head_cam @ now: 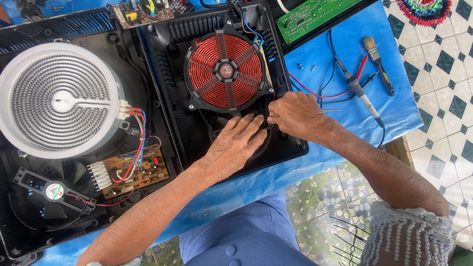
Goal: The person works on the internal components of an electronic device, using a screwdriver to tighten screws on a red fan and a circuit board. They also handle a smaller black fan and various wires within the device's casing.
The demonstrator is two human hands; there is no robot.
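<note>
Fingertips of my left hand (235, 145) lie flat and spread, released, pressing the lower rim of the open black plastic cooker housing (197, 143), apparently to steady it. My right hand (295, 117) is clenched at the fingertips, pinching something small at the housing's edge; what it grips I cannot tell. Both hands meet at 6 o'clock below the round copper-red induction coil (225, 71), which sits centred in the housing. Left forearm enters from 7 o'clock, right from 4 o'clock, wrist bent inward. At 9 o'clock: white round radiant heating element (54, 98), brown circuit board (135, 172) beneath. At 3 o'clock, on blue cloth (345, 113): probe (359, 96), wooden-handled brush (378, 64).
</note>
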